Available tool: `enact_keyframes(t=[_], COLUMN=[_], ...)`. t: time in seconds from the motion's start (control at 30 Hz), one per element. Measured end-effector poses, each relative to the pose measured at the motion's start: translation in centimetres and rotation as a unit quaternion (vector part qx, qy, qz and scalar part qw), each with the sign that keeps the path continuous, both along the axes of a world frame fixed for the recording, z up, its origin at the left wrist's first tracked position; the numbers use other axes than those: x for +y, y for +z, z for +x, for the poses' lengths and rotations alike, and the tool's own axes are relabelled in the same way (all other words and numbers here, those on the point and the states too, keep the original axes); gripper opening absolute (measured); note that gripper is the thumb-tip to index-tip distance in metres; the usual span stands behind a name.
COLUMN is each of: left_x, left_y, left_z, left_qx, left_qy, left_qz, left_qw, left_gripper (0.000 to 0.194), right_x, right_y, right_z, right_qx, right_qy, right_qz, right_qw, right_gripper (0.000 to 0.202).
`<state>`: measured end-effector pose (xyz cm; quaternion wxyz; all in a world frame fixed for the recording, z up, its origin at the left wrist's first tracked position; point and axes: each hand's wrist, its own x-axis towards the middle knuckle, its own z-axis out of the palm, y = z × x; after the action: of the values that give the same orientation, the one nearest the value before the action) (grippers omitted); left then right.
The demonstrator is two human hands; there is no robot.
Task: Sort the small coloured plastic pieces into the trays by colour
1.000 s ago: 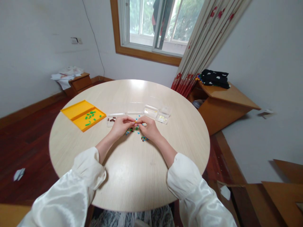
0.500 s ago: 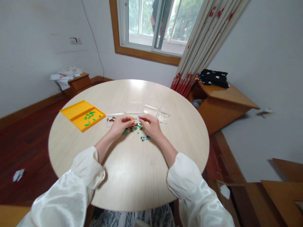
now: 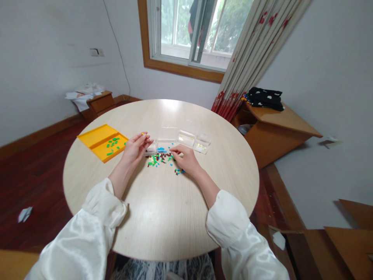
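My left hand (image 3: 134, 149) is raised over the left clear box, its fingers curled around small yellow pieces (image 3: 145, 135). My right hand (image 3: 185, 157) is over the right side of a pile of small green, brown and blue pieces (image 3: 157, 158), thumb and fingertips pinched together; anything between them is too small to name. Blue pieces (image 3: 161, 150) lie in the middle clear box (image 3: 167, 141). Pale yellow pieces (image 3: 200, 147) are in the clear box at the right. Green pieces (image 3: 113, 144) sit in an open yellow case (image 3: 97, 132) on the left.
A round pale wooden table (image 3: 163, 217) carries everything. A small group of mixed pieces (image 3: 178, 171) lies just below my right hand. Beyond the table stand a wooden cabinet (image 3: 279, 128) with dark cloth (image 3: 265, 98) on it, and a curtain (image 3: 247, 50).
My left hand has moved left, away from my right hand, and turned with the yellow pieces. The blue pieces in the middle box now show. My right hand has barely moved.
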<state>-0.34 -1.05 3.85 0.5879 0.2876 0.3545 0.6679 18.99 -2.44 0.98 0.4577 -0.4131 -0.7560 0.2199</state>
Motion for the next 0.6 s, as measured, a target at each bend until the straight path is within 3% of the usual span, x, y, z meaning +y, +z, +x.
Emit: enact_keyframes(t=[0.2, 0.43, 0.6], left_x=[-0.2, 0.0, 0.2], left_y=[0.2, 0.1, -0.1], left_z=[-0.1, 0.0, 0.0], left_qx=[-0.023, -0.034, -0.039], left_qy=[0.004, -0.006, -0.007], left_qz=[-0.003, -0.003, -0.004], left_qw=[1.0, 0.999, 0.999], left_gripper=[0.02, 0.014, 0.012], right_x=[-1.1, -2.8, -2.9], right_y=[0.0, 0.2, 0.3], right_z=[-1.4, -3.2, -3.0], right_qx=[-0.099, -0.274, -0.279], right_qy=[0.067, 0.124, 0.132], right_qz=[0.009, 0.04, 0.036], right_qw=[0.993, 0.953, 0.95], right_gripper=[0.018, 0.026, 0.021])
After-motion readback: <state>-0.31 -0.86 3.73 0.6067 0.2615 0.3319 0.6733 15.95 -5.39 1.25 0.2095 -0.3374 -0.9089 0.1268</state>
